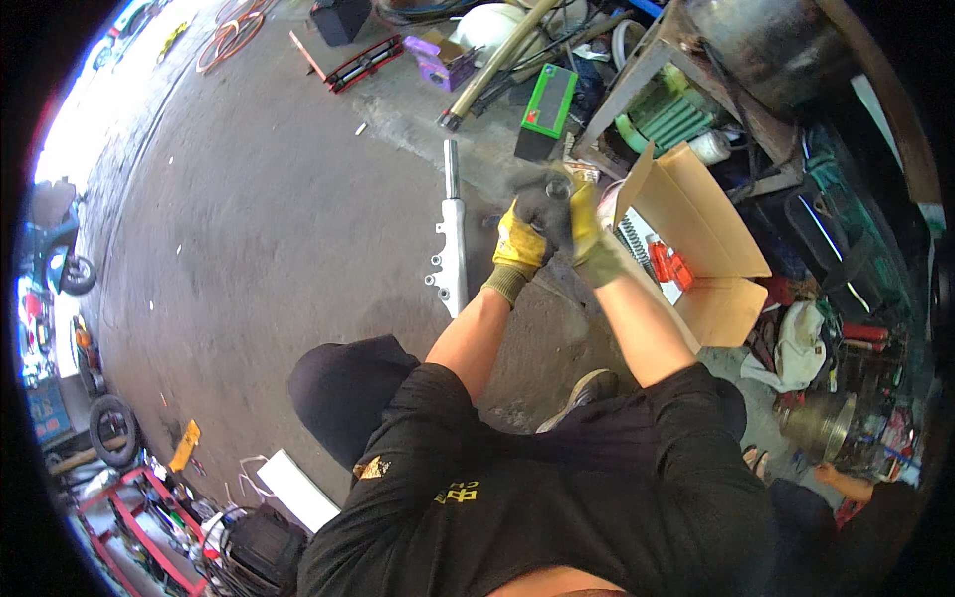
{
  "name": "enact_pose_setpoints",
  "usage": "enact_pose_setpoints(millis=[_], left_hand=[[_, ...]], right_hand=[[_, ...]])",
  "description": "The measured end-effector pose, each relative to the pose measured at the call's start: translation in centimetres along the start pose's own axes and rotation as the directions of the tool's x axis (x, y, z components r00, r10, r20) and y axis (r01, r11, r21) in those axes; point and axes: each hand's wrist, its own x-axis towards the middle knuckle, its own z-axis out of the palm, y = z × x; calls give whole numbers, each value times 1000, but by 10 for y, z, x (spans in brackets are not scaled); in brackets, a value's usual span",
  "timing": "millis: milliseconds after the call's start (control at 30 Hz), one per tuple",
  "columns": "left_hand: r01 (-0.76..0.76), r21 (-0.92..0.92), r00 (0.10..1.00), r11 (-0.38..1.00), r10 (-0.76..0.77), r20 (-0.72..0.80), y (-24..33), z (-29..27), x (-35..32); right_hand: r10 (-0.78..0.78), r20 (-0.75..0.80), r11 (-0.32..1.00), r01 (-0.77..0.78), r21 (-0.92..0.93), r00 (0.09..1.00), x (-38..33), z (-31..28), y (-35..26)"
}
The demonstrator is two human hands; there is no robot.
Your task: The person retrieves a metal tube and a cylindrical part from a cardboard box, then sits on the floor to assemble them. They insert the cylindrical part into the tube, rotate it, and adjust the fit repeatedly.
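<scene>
Both my hands wear yellow gloves with dark grey palms and are close together in front of me. My left hand (521, 242) is closed, its fingers curled around something hidden by the glove. My right hand (589, 231), smeared by motion, is closed beside it at a small round metal part (557, 189), of which only a shiny ring-shaped end shows. Left of my hands, a silver motorcycle fork leg (452, 244) lies on the floor. At my right stands an open cardboard box (721, 214) with a coil spring (637, 249) and a red-orange package (668, 264) inside.
A green-and-black battery (548, 102), a purple box (439, 60) and a long pole (502, 62) lie ahead, near a metal stand (637, 85). A red rack (129, 527) and a tyre (114, 431) are at lower left. Another person's hand (828, 475) shows at lower right.
</scene>
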Motion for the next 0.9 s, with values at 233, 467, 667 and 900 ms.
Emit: enact_pose_setpoints(millis=[233,467,667,900], left_hand=[[-137,305,990,942,136,26,-18,-9,2],[114,202,954,973,-164,251,49,-10,-5],[190,157,982,969,-191,-12,18,9,13],[258,121,953,959,-273,128,21,27,13]], right_hand=[[-107,110,865,147,-479,988,-10,25,-2],[-281,0,931,273,-244,960,-28,-4,-35],[-214,13,920,206,-333,977,5,10,-81],[-278,-187,935,220,-278,942,-6,-28,-81]])
